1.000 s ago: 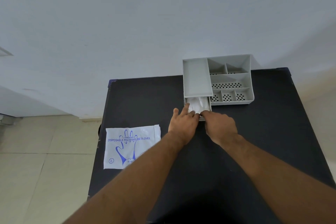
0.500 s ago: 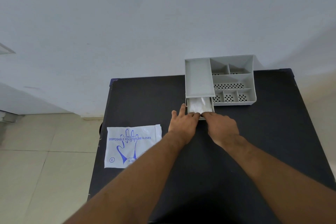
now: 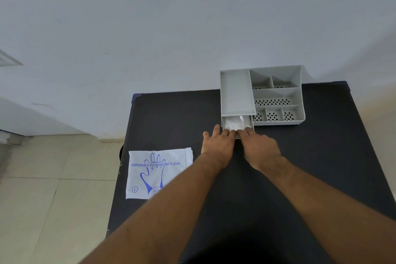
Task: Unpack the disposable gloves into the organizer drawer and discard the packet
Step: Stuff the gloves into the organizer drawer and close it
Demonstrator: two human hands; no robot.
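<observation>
— What's biggest here?

— A black table (image 3: 300,167), with a grey organizer (image 3: 276,94) at its far edge by the wall. Its drawer (image 3: 236,123) sticks out partway toward the person, with crumpled clear gloves (image 3: 235,121) inside.

— And the packet?

— The packet (image 3: 157,172) lies flat at the table's near-left edge, well apart from the organizer.

— The hands?

— The left hand (image 3: 218,146) and right hand (image 3: 260,149) sit side by side, fingers extended against the drawer's front; whether they grip anything, I cannot tell.

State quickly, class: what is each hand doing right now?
Left hand: open, fingertips at the drawer front, holding nothing.
Right hand: open, fingertips at the drawer front, holding nothing.
</observation>
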